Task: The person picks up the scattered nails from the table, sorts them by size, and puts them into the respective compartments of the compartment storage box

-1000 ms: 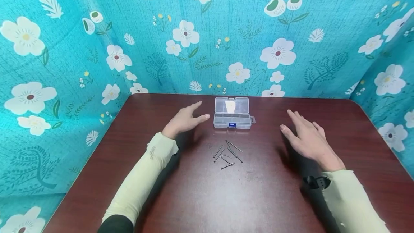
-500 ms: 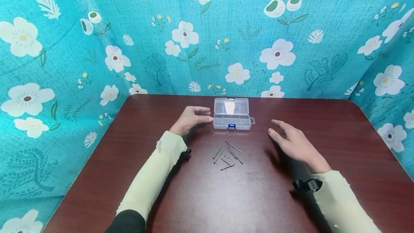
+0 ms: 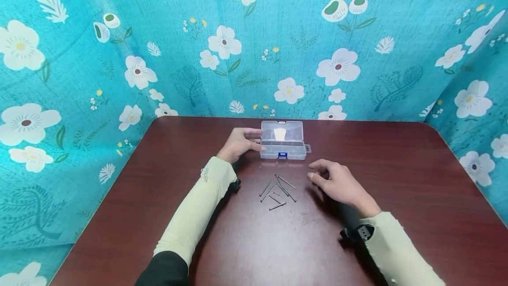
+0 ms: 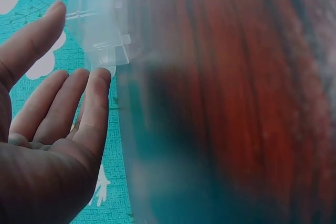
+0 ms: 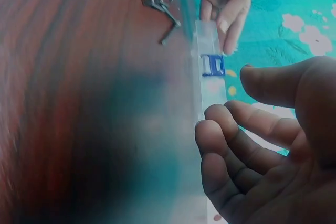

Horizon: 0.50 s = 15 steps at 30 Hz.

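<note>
A clear plastic compartment box [image 3: 282, 149] with a blue latch [image 3: 282, 155] stands at the back of the table, its lid [image 3: 282, 131] raised. My left hand [image 3: 238, 144] is at the box's left end, thumb by the front corner and fingers beside the lid. In the left wrist view, the fingers [image 4: 94, 103] reach fairly straight to the box's end, with the thumb apart from them. Several loose metal nails [image 3: 278, 192] lie in front of the box. To their right, my right hand [image 3: 337, 183] hovers with loosely bent fingers and nothing in them.
The dark red wooden table [image 3: 238, 242] reflects light near its front. A blue flowered curtain [image 3: 254, 47] hangs behind the table and along both sides. A hang tab [image 3: 308, 148] sticks out from the box's right end.
My left hand has moved right, up to the box's left end. My right hand has moved left toward the nails, its fingers bending more. The box and nails stay put.
</note>
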Motion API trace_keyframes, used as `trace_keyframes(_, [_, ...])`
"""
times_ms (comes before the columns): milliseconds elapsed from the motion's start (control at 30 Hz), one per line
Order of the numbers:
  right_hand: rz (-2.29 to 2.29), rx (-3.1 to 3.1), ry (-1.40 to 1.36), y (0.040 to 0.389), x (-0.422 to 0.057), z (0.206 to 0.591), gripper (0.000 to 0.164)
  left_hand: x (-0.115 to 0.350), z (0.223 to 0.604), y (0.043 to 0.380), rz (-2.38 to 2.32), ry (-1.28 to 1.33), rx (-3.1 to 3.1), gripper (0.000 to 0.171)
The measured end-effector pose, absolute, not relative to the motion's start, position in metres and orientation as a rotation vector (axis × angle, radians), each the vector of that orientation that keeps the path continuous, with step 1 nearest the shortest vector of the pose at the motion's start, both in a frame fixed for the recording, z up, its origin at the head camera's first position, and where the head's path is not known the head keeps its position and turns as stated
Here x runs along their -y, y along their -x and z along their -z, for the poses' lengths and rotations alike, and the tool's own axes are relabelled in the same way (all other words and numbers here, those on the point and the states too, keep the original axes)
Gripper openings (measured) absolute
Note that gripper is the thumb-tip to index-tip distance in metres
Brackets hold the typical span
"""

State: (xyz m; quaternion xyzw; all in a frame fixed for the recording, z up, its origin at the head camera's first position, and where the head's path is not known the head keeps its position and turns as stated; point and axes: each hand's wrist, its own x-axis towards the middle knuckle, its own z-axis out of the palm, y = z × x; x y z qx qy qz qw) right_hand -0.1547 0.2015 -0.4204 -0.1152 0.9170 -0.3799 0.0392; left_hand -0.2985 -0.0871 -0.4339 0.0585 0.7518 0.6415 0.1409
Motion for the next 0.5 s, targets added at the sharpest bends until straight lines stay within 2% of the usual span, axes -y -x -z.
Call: trace_keyframes(500, [1.156,-2.737,0.315,0.162,-0.170,0.431,0.009,0.091,0.440,0.292,-1.718,-0.210,-2.244,0.070])
